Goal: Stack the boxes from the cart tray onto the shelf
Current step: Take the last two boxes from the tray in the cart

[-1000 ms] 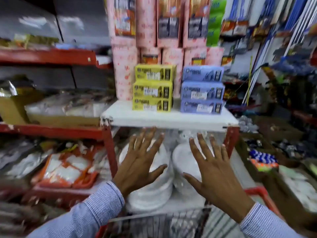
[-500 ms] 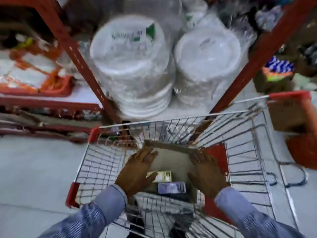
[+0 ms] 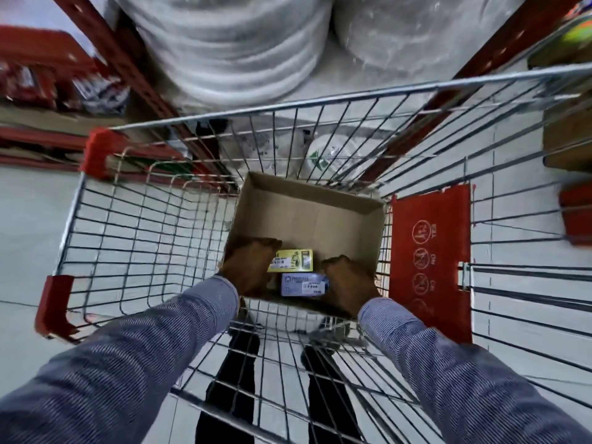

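Note:
A brown cardboard tray (image 3: 315, 216) stands in the wire shopping cart (image 3: 134, 225), seen from above. At its near end lie a yellow box (image 3: 293, 260) and, just below it, a blue box (image 3: 302, 284). Both hands reach down into the tray. My left hand (image 3: 251, 265) covers the left end of the yellow box, fingers curled downward. My right hand (image 3: 349, 283) is at the right end of the blue box, with its fingertips hidden. Whether either hand grips a box is unclear. The shelf with the stacked boxes is out of view.
Red shelf uprights (image 3: 128, 68) and wrapped stacks of white plates (image 3: 230, 49) stand just beyond the cart's front rim. A red child-seat flap (image 3: 431, 264) hangs at the cart's right. Another shelf of goods (image 3: 48, 91) runs at the left. My legs show through the cart floor.
My view dropped from the shelf to the cart. Both hands came down from in front of the shelf into the cardboard tray, onto the yellow and blue boxes.

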Demonstrator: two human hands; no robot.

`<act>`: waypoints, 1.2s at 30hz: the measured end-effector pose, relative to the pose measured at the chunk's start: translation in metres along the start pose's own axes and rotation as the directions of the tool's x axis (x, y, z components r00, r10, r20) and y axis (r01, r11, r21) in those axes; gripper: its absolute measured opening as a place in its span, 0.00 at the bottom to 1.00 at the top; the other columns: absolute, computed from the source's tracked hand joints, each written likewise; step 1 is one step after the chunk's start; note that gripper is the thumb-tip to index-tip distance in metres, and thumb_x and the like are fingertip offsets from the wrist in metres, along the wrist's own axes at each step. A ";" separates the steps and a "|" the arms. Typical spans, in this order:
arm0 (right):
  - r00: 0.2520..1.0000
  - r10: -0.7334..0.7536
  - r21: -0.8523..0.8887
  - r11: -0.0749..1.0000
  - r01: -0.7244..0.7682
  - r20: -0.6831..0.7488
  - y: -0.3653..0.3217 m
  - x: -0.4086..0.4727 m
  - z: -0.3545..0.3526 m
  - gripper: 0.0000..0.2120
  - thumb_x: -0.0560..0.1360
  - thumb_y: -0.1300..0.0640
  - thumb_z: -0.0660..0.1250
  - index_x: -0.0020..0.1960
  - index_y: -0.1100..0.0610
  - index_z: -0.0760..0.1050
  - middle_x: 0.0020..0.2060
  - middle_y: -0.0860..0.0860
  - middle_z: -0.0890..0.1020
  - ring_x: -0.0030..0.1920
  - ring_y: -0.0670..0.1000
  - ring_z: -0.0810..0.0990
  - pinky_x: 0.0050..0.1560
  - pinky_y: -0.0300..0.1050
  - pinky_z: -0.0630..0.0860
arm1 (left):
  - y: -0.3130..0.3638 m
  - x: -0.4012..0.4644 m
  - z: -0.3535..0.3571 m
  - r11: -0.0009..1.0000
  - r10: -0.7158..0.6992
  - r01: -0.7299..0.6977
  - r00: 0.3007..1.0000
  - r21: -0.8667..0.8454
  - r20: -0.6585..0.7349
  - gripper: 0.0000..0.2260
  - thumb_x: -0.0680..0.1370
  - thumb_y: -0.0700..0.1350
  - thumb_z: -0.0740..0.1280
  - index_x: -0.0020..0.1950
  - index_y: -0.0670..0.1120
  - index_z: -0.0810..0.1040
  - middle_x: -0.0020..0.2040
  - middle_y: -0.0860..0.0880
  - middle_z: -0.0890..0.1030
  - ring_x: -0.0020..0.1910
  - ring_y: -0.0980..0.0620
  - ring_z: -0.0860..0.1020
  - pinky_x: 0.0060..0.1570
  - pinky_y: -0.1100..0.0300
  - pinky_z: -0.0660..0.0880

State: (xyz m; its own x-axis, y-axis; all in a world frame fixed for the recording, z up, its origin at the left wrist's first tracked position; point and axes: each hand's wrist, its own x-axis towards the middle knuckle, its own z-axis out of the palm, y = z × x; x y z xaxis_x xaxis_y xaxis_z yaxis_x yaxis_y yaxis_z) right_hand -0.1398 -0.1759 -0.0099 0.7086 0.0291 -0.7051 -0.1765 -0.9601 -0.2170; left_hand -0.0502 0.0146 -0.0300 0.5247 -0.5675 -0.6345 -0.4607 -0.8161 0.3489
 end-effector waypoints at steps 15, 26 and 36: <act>0.995 -0.018 -0.016 1.000 0.017 -0.103 0.001 0.010 0.016 0.13 0.73 0.57 0.72 0.56 0.58 0.77 0.56 0.59 0.80 0.56 0.60 0.79 0.56 0.52 0.76 | -0.001 0.003 -0.011 0.992 -0.011 -0.007 0.990 -0.127 -0.141 0.22 0.68 0.46 0.77 0.62 0.48 0.81 0.55 0.44 0.85 0.53 0.44 0.83 0.52 0.53 0.80; 0.969 -0.043 -0.073 0.997 0.026 -0.245 -0.026 -0.075 -0.153 0.18 0.62 0.51 0.79 0.48 0.57 0.81 0.47 0.58 0.85 0.49 0.59 0.83 0.44 0.45 0.76 | 0.024 -0.103 -0.168 0.991 0.017 -0.087 0.841 -0.104 -0.541 0.20 0.69 0.55 0.75 0.58 0.52 0.81 0.49 0.51 0.87 0.47 0.49 0.85 0.45 0.52 0.81; 0.740 -0.132 -0.197 0.980 -0.001 -0.659 -0.078 -0.240 -0.342 0.18 0.60 0.46 0.76 0.45 0.54 0.81 0.41 0.53 0.83 0.44 0.56 0.80 0.38 0.43 0.68 | 0.072 -0.272 -0.362 0.997 0.039 -0.075 0.549 -0.003 -0.835 0.31 0.59 0.50 0.77 0.62 0.47 0.82 0.54 0.45 0.87 0.49 0.45 0.85 0.52 0.52 0.82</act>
State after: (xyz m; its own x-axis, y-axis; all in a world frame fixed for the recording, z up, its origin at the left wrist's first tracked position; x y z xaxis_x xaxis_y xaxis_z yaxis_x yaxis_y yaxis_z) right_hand -0.0622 -0.2032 0.4071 0.9982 -0.0350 -0.0478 -0.0387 -0.9961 -0.0790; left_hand 0.0328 0.0707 0.4179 0.8678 -0.4347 0.2408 -0.4968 -0.7713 0.3978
